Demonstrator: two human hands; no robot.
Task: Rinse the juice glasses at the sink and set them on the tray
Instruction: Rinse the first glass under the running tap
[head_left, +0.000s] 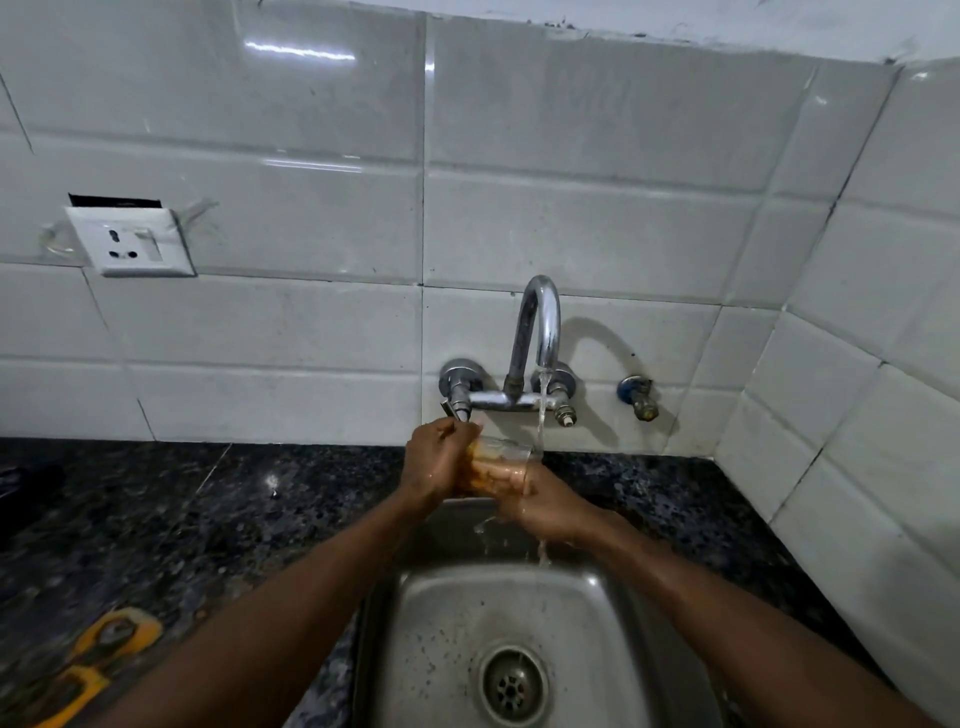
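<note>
Lower frame: steel sink (441, 623), basin wet and spotted, round drain (513, 686) at lower centre. Thin trickles fall into the basin from the hands above.

Lower left: a yellow and grey object (111, 631) lies on the desk (208, 519), blurred, kind not determinable. The desk is dark speckled stone, glossy, and wraps the sink on the left, behind it and on the right.

Centre frame, over the rear edge of the sink: juice glass (501, 457), clear, tilted, with orange residue on the wall. It sits just under the water stream (541, 410).
- left grip (436, 462): fingers curled round the glass on its left side, clasping it.
- right grip (545, 506): wet, against the glass from lower right; fingers show through the glass wall. Clasping or only pressing: cannot tell.

Behind: chrome wall tap (540, 322), arched spout, running, with a lever handle (457, 384) on its left. A small valve (641, 397) sits to the right of it.

Far: white glossy tiled wall (311, 208), turning a corner at the right of the frame. White socket plate (132, 241) at middle left.
</note>
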